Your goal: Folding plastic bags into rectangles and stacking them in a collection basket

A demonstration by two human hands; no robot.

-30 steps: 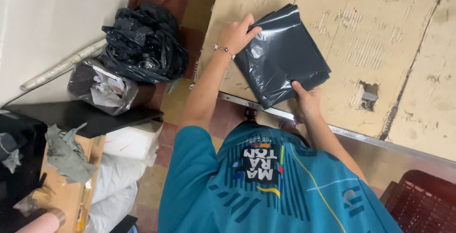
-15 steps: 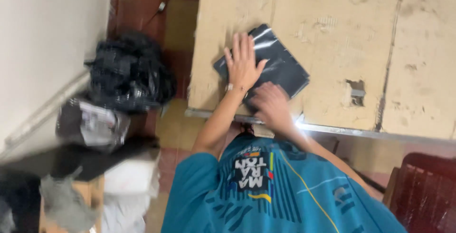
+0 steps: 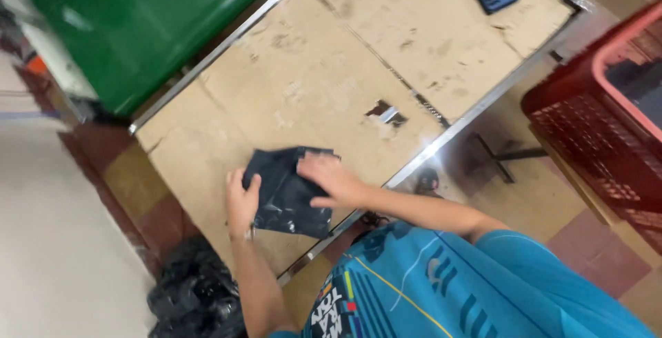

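the bag (image 3: 286, 193), dark and folded small, lies flat on the table (image 3: 303, 83) near its 6 o'clock edge. the left hand (image 3: 241, 203) rests at the bag's 9 o'clock side, fingers together against it; the right hand (image 3: 331, 179) presses flat on top at 2 o'clock, fingers spread. neither pinches it. slick plastic could spring open if pressure lifts, or slide off the close metal rim toward the black heap (image 3: 196, 296) on the floor at 7 o'clock.

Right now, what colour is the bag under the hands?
Black bag, seen in the head view.
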